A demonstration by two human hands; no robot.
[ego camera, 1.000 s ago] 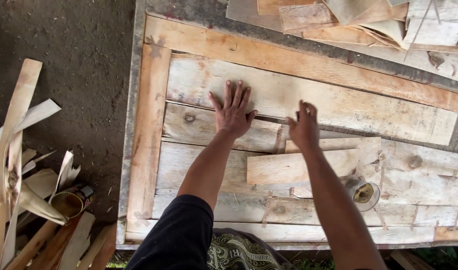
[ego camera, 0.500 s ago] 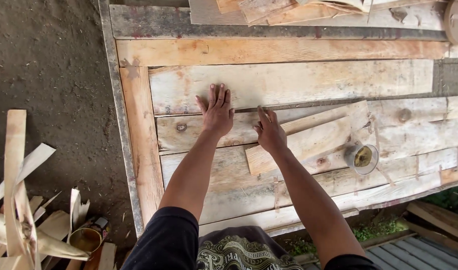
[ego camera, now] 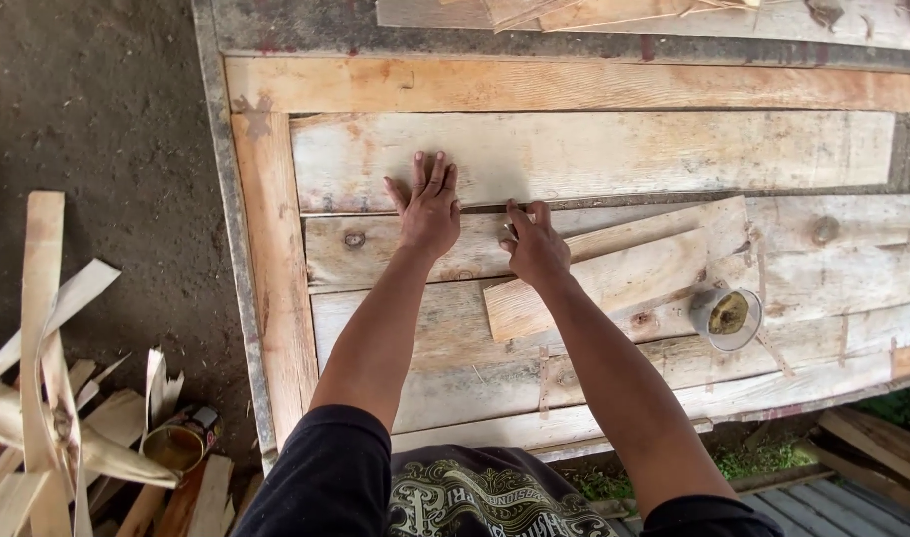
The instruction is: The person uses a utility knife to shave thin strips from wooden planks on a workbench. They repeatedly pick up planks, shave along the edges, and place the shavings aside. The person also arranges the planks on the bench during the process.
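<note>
My left hand point(ego camera: 430, 207) lies flat with fingers spread across the seam between two pale boards of a wooden panel point(ego camera: 574, 85). My right hand point(ego camera: 532, 244) rests beside it, fingertips pinching something small and dark at that same gap; what it is I cannot tell. A loose short plank point(ego camera: 624, 278) lies slanted on the panel right by my right wrist. A small open tin point(ego camera: 726, 318) stands on the panel further right.
Dark ground point(ego camera: 87, 119) runs along the panel's left edge. A heap of thin wood strips point(ego camera: 47, 398) and a small tin point(ego camera: 176, 443) lie at the lower left. More offcuts point(ego camera: 614, 10) sit past the far edge. Planks point(ego camera: 872, 447) lie at the lower right.
The view has shifted, so the panel sits more squarely. Both hands stay on the board seam, with my right hand now closer to the gap beside the left.
</note>
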